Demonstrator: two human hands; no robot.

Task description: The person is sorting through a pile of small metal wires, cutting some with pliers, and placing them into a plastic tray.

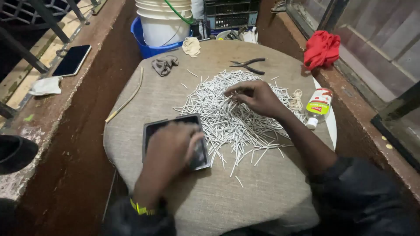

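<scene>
A large heap of thin white sticks lies spread over the middle of a round cloth-covered table. My right hand rests on top of the heap with its fingertips pinching at a few sticks. My left hand lies flat on a dark tablet-like slab at the table's near left, covering most of it. A yellow band sits on my left wrist.
Black pliers, a grey rag, a cream rag and a long thin stick lie toward the far side. Rubber bands and a small bottle sit right. Buckets, red cloth, phone.
</scene>
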